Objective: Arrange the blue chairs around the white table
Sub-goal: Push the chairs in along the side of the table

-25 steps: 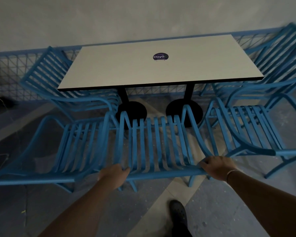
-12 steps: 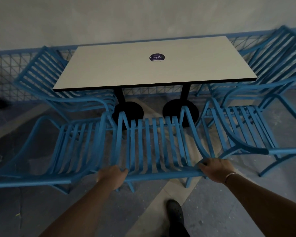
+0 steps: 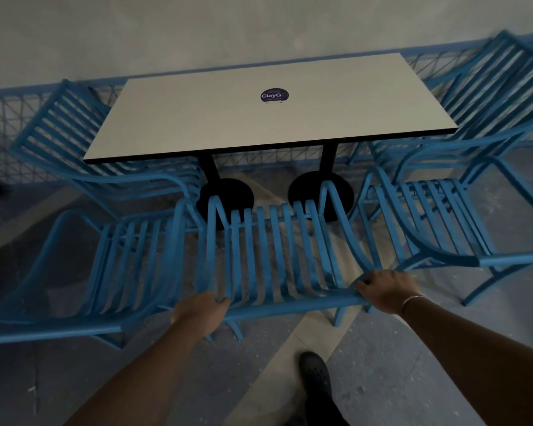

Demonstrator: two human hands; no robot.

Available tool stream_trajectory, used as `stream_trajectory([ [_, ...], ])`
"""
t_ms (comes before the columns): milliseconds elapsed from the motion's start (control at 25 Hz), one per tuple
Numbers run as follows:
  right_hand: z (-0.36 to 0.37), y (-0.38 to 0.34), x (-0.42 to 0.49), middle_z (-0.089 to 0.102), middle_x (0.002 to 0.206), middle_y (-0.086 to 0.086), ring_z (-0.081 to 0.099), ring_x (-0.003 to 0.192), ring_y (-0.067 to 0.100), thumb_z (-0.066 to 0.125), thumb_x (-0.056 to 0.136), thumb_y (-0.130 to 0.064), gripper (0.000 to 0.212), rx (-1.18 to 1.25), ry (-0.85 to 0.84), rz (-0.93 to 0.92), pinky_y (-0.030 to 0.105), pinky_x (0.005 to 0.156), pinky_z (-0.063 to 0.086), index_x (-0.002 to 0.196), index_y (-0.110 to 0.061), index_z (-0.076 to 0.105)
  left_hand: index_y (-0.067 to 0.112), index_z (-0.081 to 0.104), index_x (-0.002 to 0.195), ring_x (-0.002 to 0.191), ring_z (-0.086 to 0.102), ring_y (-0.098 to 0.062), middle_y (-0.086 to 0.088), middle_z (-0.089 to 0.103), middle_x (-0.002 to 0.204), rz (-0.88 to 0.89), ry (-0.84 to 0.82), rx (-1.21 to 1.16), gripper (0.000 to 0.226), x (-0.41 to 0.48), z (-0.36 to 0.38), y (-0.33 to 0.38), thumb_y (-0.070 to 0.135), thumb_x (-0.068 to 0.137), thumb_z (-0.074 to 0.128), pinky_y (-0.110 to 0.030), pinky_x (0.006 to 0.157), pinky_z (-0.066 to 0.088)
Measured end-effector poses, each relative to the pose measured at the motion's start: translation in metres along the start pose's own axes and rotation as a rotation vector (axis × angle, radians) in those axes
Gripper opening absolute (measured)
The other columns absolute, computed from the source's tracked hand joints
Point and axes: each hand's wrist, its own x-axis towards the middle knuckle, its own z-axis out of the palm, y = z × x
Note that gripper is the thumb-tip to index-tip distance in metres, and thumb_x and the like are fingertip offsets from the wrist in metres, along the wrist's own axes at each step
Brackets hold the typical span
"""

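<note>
Both bare forearms reach forward and down, the left grip curled over the back rail of the middle blue chair with fingertips hooked between its slats, the right grip clasping the rail's other end, a thin bangle on that wrist.

**Dim, even light with a wide-angle bend**

The light is low, flat and bluish-grey, casting no hard shadows. The white bench is the brightest surface and shows no glare. Straight lines bow towards the frame edges. The far-right chair is blurred, while the middle chair looks fairly sharp.
</note>
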Motion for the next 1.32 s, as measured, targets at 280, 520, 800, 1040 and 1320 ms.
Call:
stream_trajectory([
  [280,0.019,0.004,-0.002,0.062,0.117,-0.006,0.062,0.098,0.025,0.035,0.098,-0.047,0.028,0.001,0.008,0.003,0.042,0.081,0.052,0.122,-0.04,0.047,0.016,0.061,0.077,0.081,0.066,-0.023,-0.008,0.07,0.089,0.01,-0.052,0.028,0.053,-0.009,0.0,0.004,0.058,0.093,0.035,-0.032,0.069,0.048],
  [520,0.023,0.001,-0.002,0.062,0.115,-0.005,0.062,0.097,0.024,0.035,0.097,-0.052,0.033,-0.035,0.043,-0.014,0.042,0.079,0.054,0.123,-0.038,0.049,0.018,0.067,0.098,0.075,0.059,-0.018,-0.002,0.064,0.086,0.032,-0.014,0.093,0.049,-0.012,0.003,-0.004,0.054,0.095,0.033,-0.031,0.065,0.045],
  [800,0.012,-0.008,-0.01,0.061,0.111,0.005,0.057,0.103,0.032,0.041,0.099,-0.04,0.027,-0.025,0.057,0.007,0.047,0.085,0.051,0.121,-0.028,0.052,0.009,0.051,0.132,0.103,0.063,-0.03,-0.011,0.061,0.11,0.078,0.035,0.099,0.038,-0.014,0.002,-0.003,0.028,0.1,0.046,-0.037,0.077,0.051],
  [1040,0.018,-0.035,-0.041,0.061,0.114,0.004,0.05,0.11,0.032,0.0,0.1,-0.052,0.064,0.231,0.172,0.144,0.049,0.1,0.037,0.123,-0.028,0.055,0.016,0.034,0.145,0.109,0.061,-0.03,-0.009,0.061,0.125,0.14,0.029,0.354,0.047,-0.037,0.008,0.007,0.019,0.099,0.045,-0.045,0.093,0.049],
  [1320,0.013,-0.039,-0.071,0.042,0.15,-0.007,0.025,0.147,0.023,0.006,0.082,-0.076,0.086,0.43,0.155,0.05,0.053,0.123,0.001,0.15,-0.032,0.036,0.023,0.043,0.134,0.116,0.056,-0.029,-0.004,0.058,0.132,0.205,0.055,0.287,0.042,-0.047,0.019,0.024,0.032,0.1,0.02,-0.044,0.098,0.043],
])
